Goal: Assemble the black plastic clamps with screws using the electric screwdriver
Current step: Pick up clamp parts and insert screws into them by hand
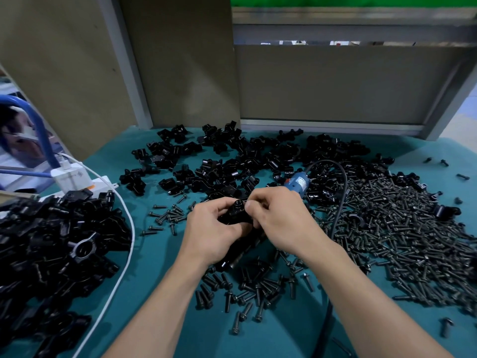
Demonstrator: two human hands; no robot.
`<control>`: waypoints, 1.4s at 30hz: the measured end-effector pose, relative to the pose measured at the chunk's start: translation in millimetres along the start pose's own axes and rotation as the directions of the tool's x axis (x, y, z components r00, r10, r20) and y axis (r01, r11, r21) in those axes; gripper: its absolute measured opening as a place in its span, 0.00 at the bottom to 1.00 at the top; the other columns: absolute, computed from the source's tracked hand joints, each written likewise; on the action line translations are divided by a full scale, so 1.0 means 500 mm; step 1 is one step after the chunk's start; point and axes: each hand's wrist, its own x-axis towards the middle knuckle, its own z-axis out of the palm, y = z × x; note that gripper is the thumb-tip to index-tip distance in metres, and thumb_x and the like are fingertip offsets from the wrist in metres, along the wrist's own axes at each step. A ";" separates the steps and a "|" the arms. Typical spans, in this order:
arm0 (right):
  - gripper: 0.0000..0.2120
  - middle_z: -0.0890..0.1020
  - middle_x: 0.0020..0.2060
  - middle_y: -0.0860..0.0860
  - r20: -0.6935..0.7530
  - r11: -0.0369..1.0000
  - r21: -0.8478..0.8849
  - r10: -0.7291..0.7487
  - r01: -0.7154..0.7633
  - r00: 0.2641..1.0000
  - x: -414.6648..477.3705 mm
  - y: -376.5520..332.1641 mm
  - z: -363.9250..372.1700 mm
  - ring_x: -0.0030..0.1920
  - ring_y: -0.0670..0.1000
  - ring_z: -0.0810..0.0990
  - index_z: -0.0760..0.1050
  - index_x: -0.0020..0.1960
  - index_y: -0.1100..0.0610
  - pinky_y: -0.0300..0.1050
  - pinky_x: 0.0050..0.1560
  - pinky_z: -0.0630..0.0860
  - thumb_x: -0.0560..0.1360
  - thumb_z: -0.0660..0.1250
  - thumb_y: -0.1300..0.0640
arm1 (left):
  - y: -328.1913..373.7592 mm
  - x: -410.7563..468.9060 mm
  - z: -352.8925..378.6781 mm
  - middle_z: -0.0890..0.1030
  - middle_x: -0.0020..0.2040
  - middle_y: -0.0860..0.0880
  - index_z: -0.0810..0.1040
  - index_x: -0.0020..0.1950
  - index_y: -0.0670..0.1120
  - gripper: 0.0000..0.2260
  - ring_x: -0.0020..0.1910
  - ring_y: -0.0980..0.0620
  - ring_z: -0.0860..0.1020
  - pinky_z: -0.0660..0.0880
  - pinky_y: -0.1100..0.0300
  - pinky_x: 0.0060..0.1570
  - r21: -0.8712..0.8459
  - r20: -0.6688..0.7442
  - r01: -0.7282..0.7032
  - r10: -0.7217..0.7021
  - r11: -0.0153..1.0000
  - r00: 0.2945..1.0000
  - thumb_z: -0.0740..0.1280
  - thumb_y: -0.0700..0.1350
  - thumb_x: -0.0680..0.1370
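Both hands are mid-frame on one clamp (237,212). Left hand (214,228) is curled round its body from below, firm hold. Right hand (280,220) has thumb and forefinger pinched at the clamp's top boss. Probably seating a screw, but the fingertips hide it, so I can't confirm. Electric screwdriver (296,184) lies on the mat directly under the hands, blue tail end toward 1 o'clock, nobody holding it.

How I'd do this step:
- Left hand squeezes the clamp halves flush so the holes line up.
- Start the screw straight by finger, a thread or two.
- Only then pick up the driver. Cross-threading the plastic is the likely failure.

Surface is a teal mat (154,257):
- 3 o'clock: big screw pile (402,228).
- 6 o'clock: smaller screw scatter (258,288).
- 12 o'clock: loose clamp parts (245,156) in a heap.
- 9 o'clock: another clamp heap (51,241), with a white cable (130,228) skirting it up to a charger (71,177) at 10.

Behind, at 12: cardboard panels (180,60) and an aluminium frame (335,32).
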 end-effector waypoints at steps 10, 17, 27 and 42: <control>0.15 0.82 0.29 0.50 0.031 0.994 0.099 0.034 -0.037 0.999 -0.006 -0.002 0.005 0.27 0.43 0.75 0.77 0.38 0.51 0.43 0.33 0.74 0.82 0.65 0.47 | 0.002 0.000 -0.003 0.87 0.38 0.56 0.86 0.46 0.60 0.12 0.33 0.56 0.84 0.81 0.58 0.34 0.046 -0.022 -0.005 0.006 0.999 1.000 0.82 0.43 0.70; 0.23 0.72 0.21 0.45 0.048 0.999 0.035 0.016 -0.018 0.999 -0.001 0.004 0.007 0.24 0.44 0.68 0.73 0.28 0.46 0.36 0.26 0.64 0.82 0.66 0.50 | -0.004 0.001 -0.002 0.87 0.37 0.51 0.87 0.45 0.57 0.11 0.32 0.50 0.85 0.82 0.55 0.34 -0.001 0.017 0.009 -0.009 1.000 1.000 0.81 0.41 0.71; 0.20 0.71 0.25 0.48 -0.019 0.998 -0.064 -0.005 0.004 1.000 -0.005 0.003 0.026 0.28 0.48 0.68 0.67 0.34 0.54 0.43 0.31 0.65 0.84 0.62 0.51 | -0.008 0.000 -0.001 0.85 0.32 0.52 0.87 0.44 0.57 0.12 0.28 0.54 0.81 0.77 0.60 0.30 0.039 0.014 0.030 -0.030 0.999 0.999 0.81 0.39 0.69; 0.21 0.72 0.25 0.47 -0.001 1.000 -0.017 0.016 -0.016 1.000 -0.002 0.005 0.025 0.26 0.45 0.69 0.72 0.34 0.55 0.38 0.27 0.64 0.83 0.63 0.48 | -0.007 -0.002 0.001 0.86 0.37 0.55 0.85 0.45 0.59 0.13 0.33 0.57 0.84 0.79 0.60 0.34 0.064 0.054 -0.008 0.005 0.998 0.999 0.80 0.42 0.70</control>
